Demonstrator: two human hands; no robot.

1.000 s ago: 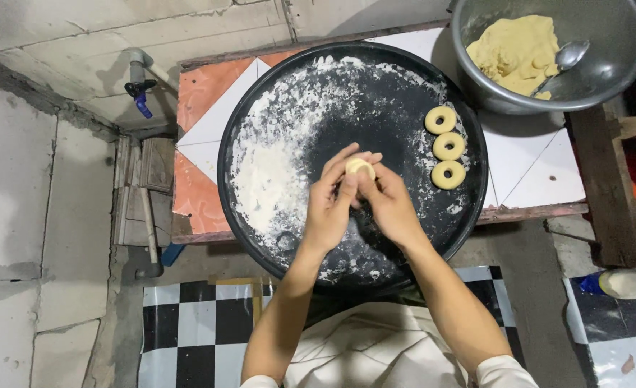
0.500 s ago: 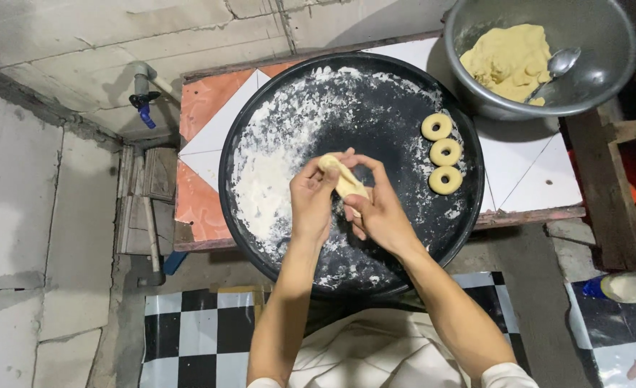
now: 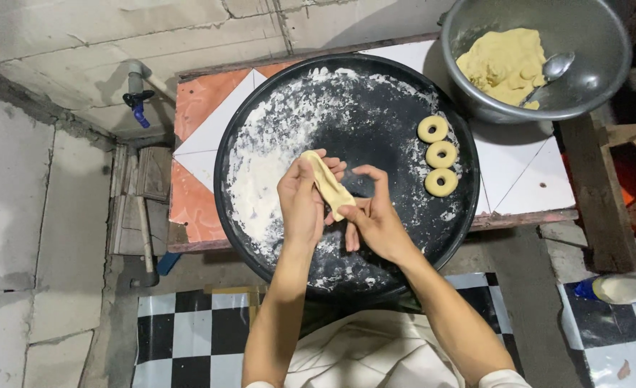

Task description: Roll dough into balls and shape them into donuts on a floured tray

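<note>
Blue tap [image 3: 137, 100] on the wall off the tiled bench's [image 3: 210, 122] far left corner. Round black tray [image 3: 404, 259] fills the bench middle, overhanging its near edge; loose flour pile [image 3: 260, 187] on the tray's left half. Left hand [image 3: 300, 197] above tray centre, fingers curled closed around a short roll of pale dough [image 3: 329, 187], gripping its upper end. Right hand [image 3: 375, 219] just beside it, thumb and fingers pinching the roll's lower end; dough held tilted between both hands, clear of the tray surface. Three dough rings [image 3: 440, 154] in a column near the tray's right rim, close together. Metal bowl [image 3: 605, 79] at the bench's far right corner holds a yellow dough mass [image 3: 501, 65] and a spoon [image 3: 551, 70]
</note>
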